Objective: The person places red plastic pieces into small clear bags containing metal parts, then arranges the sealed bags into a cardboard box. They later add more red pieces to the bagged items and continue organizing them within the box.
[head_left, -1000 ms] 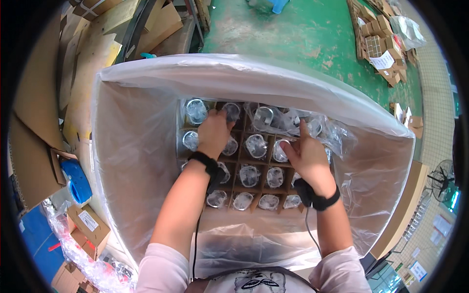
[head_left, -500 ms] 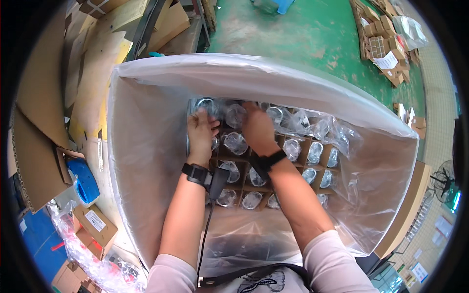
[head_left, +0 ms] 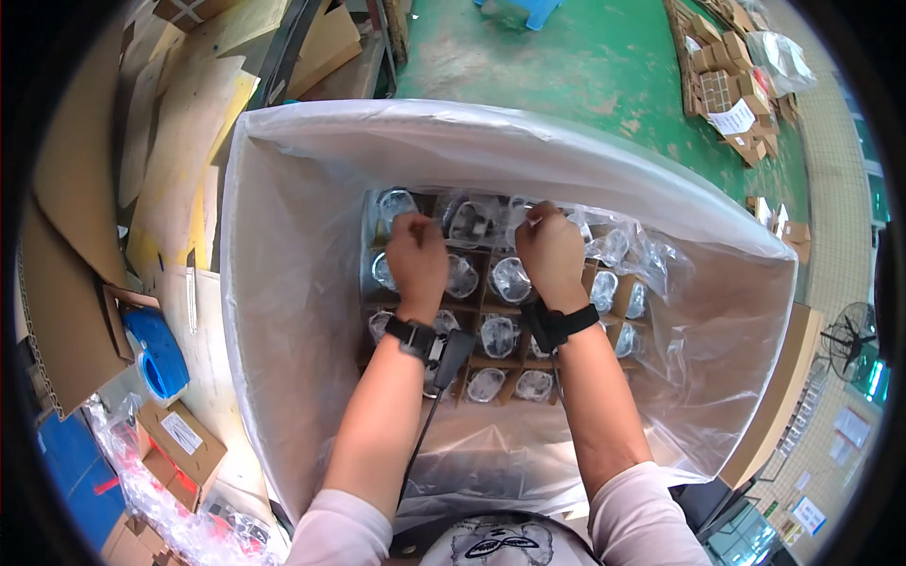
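A large carton lined with clear plastic film (head_left: 302, 236) holds a cardboard divider grid (head_left: 481, 297). In its cells sit several round, shiny parts wrapped in clear plastic, such as the wrapped part (head_left: 511, 280) in the middle. My left hand (head_left: 418, 259) is over the back row, its fingers closed at the left side of a clear plastic bag (head_left: 474, 219). To its right my right hand (head_left: 552, 253) pinches the bag's other side, thumb and forefinger together. A part shows dimly inside that bag; my fingertips are partly hidden. Another wrapped part (head_left: 396, 203) lies in the back left cell.
Loose clear film (head_left: 651, 255) bunches over the back right cells. Left of the carton are a worktable (head_left: 175, 226), a blue plastic container (head_left: 157, 351) and an opened small box (head_left: 179, 443). Stacked cartons (head_left: 736, 85) and a fan (head_left: 849, 330) stand farther right.
My left hand has moved right from the back left part, its fingers closing. My right hand has moved right, and the bag between them is spread wider.
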A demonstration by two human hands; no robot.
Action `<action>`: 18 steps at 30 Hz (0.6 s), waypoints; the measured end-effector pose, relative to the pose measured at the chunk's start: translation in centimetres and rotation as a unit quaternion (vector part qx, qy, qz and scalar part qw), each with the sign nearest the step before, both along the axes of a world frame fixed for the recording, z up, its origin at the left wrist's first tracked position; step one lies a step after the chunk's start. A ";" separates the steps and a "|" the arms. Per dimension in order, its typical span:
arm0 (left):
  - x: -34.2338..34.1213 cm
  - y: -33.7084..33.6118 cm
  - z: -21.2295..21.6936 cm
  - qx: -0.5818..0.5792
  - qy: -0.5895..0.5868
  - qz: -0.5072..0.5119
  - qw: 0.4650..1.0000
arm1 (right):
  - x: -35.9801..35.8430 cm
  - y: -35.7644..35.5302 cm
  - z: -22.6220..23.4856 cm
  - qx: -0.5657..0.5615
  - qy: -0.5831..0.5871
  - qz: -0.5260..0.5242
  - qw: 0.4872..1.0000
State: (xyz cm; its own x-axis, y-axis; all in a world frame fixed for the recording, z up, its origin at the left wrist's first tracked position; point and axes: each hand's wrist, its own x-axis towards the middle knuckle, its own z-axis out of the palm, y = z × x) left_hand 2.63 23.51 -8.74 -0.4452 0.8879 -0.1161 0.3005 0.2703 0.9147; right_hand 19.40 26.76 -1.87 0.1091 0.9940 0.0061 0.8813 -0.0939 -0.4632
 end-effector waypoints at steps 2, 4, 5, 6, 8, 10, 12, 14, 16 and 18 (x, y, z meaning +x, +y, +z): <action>-0.6 -0.9 1.7 -0.016 -0.084 0.043 0.995 | -0.8 -0.5 1.7 0.054 0.069 0.044 0.995; -1.5 -0.9 2.5 -0.020 -0.072 0.071 0.995 | -2.7 -1.4 2.6 0.049 0.098 0.117 0.987; -1.9 -0.7 2.4 -0.016 -0.051 0.076 0.996 | -3.6 -1.9 2.7 0.012 0.088 0.163 0.983; -3.0 -0.2 1.2 0.001 0.006 0.067 0.998 | -4.1 -2.2 2.4 -0.036 0.055 0.193 0.979; -5.7 0.6 -1.9 0.028 0.274 0.004 0.961 | -4.2 -2.3 1.5 -0.128 -0.040 0.237 0.962; -5.2 1.5 -0.8 -0.059 0.315 -0.059 0.946 | -2.8 -2.3 0.7 -0.147 -0.036 0.216 0.965; -5.3 2.2 0.1 -0.124 0.335 -0.103 0.928 | -2.3 -3.3 1.9 -0.073 0.099 0.167 0.978; -6.4 2.9 0.0 -0.167 0.333 -0.131 0.919 | -4.5 -3.8 3.3 -0.048 0.173 0.172 0.969; -6.9 1.9 -0.6 -0.088 0.289 -0.084 0.950 | -6.8 -3.2 4.3 -0.031 0.222 0.196 0.955; -6.3 0.4 -0.1 -0.024 0.221 -0.035 0.974 | -8.8 -2.1 1.7 -0.021 0.169 0.222 0.960</action>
State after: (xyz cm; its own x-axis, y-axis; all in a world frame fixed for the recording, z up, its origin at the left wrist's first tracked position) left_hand -3.65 23.92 -8.82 -0.3993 0.9163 0.0312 0.6817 0.2739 0.6784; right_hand 10.63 24.66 -0.14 -0.3370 0.9415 0.0046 0.6387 0.2322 -0.7335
